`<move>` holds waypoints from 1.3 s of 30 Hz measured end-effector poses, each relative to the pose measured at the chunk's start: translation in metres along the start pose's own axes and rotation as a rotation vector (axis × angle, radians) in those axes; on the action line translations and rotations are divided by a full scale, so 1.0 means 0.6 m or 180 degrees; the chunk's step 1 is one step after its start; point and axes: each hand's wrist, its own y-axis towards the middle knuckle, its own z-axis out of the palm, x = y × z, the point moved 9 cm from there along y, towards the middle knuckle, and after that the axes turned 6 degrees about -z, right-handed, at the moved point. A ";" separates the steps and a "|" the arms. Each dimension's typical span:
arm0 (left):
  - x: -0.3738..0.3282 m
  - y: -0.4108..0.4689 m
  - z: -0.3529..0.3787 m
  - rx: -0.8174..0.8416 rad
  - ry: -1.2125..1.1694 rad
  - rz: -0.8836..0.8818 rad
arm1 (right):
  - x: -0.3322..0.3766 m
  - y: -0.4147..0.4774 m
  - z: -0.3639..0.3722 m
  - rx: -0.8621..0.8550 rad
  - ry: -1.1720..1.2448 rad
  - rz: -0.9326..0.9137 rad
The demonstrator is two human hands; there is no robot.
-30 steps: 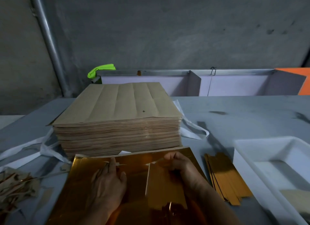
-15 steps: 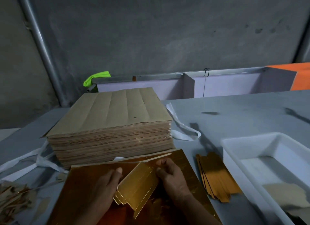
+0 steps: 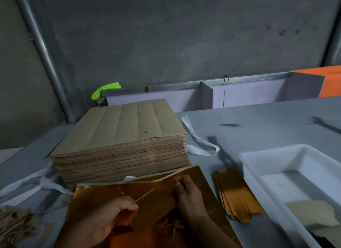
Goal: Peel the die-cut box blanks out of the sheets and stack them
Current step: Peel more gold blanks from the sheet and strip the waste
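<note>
A gold blank (image 3: 156,199) is held just above the gold sheet (image 3: 203,185), which lies flat at the near edge of the table (image 3: 258,122). The blank's raised edge shows as a thin pale line running between the two hands. The left hand (image 3: 110,216) has its fingers curled, and thumb and forefinger pinch the near end of the blank. The right hand (image 3: 188,194) is also curled, its fingertips pinching the blank's far end close to the sheet's far edge.

Just behind the gold sheet, touching its far edge, stands a tall stack of brown sheets (image 3: 120,122). To the right of the gold sheet a pile of gold blanks (image 3: 236,192) lies on the table, between the sheet and a white tub (image 3: 258,158). A brown scrap (image 3: 310,216) lies inside the tub. White straps (image 3: 199,142) trail out from under the brown stack on both sides. A heap of brown trimmings (image 3: 14,223) sits at the left edge. Farther back a bright green object (image 3: 105,89) rests by a grey pipe (image 3: 42,50) against the wall.
</note>
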 end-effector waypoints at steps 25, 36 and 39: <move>-0.005 -0.015 0.011 -0.0320 -0.0184 0.0351 | 0.007 -0.001 -0.004 -0.0080 -0.1002 -0.0091; -0.030 -0.047 0.051 -0.0634 -0.0595 0.0354 | 0.003 -0.050 -0.049 -0.0150 -0.1505 -0.0247; -0.036 -0.054 0.067 -0.0673 -0.0608 0.0367 | 0.007 -0.059 -0.050 -0.0075 -0.1697 -0.0363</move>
